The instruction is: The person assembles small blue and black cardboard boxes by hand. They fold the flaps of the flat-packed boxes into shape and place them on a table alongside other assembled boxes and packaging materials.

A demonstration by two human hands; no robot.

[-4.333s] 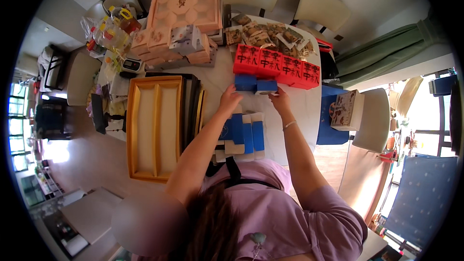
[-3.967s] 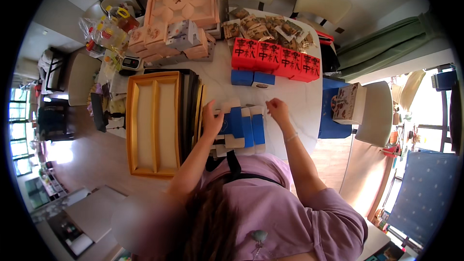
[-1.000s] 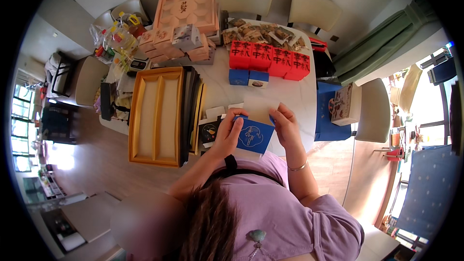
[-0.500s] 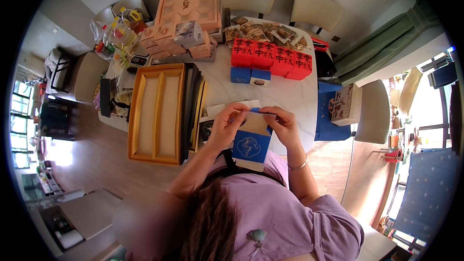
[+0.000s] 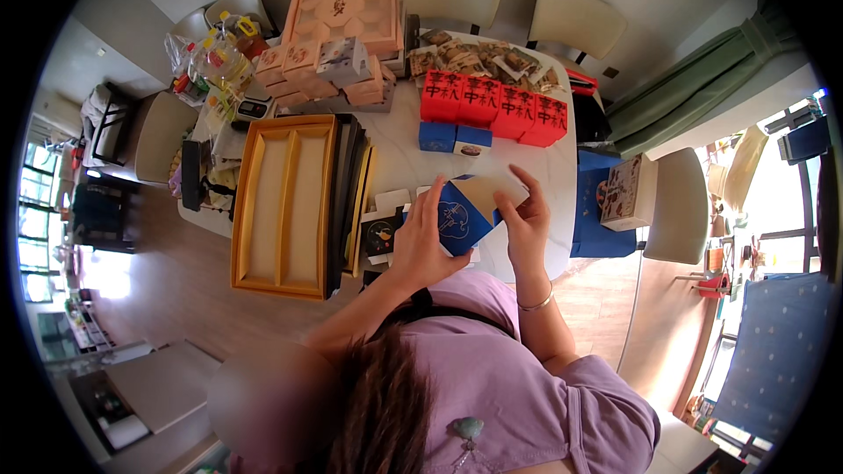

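A small blue cardboard box (image 5: pixel 467 221) with a light line drawing on its side is held tilted in front of my chest. Its cream-coloured inner side or flap shows at the top. My left hand (image 5: pixel 420 244) grips the box from the left, fingers along its side and thumb below. At the box's right edge, my right hand (image 5: pixel 527 226) has its thumb against the cardboard and its forefinger raised apart. Beneath lie flattened cartons (image 5: pixel 381 235), dark and white, partly hidden by my left hand. Two more blue boxes (image 5: pixel 455 138) stand farther off on the table.
Red boxes (image 5: pixel 492 108) stand in a row behind the blue pair, before scattered small packets (image 5: pixel 487 59). Gold-edged trays (image 5: pixel 283 206) are stacked at left. Behind them are pink boxes (image 5: pixel 303 68) and oil bottles (image 5: pixel 219 61). A white carton (image 5: pixel 630 191) rests on a chair at right.
The blue box has turned and tipped, moving slightly up and right. My left hand has shifted from its top edge to its left side; my right hand has let go of the top edge and spread.
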